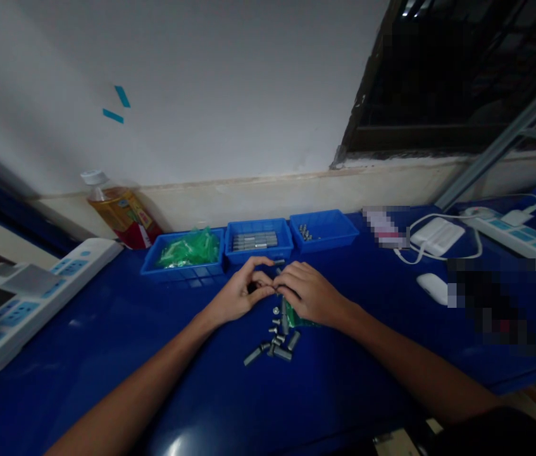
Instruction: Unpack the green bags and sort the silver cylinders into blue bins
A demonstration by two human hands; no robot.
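Note:
My left hand [236,294] and my right hand [312,290] meet fingertip to fingertip over the blue table. Both are closed in a pinch, and whatever they hold is too small and hidden to name. A short metal cylinder [279,262] shows just beyond the left fingertips. Partly under my right hand lies a green plastic bag [299,316]. Just below the hands, several loose metal cylinders [283,353] and small screw-like metal pieces [276,311] are scattered in a small heap.
Behind the hands stand three blue bins: one with green bags [192,249], one with metal rods [254,241], one [327,233] with small metal pieces. Left are a power strip [73,263] and drink bottle [123,212]; right, a white charger [438,236], cables and white mouse-like object [432,288].

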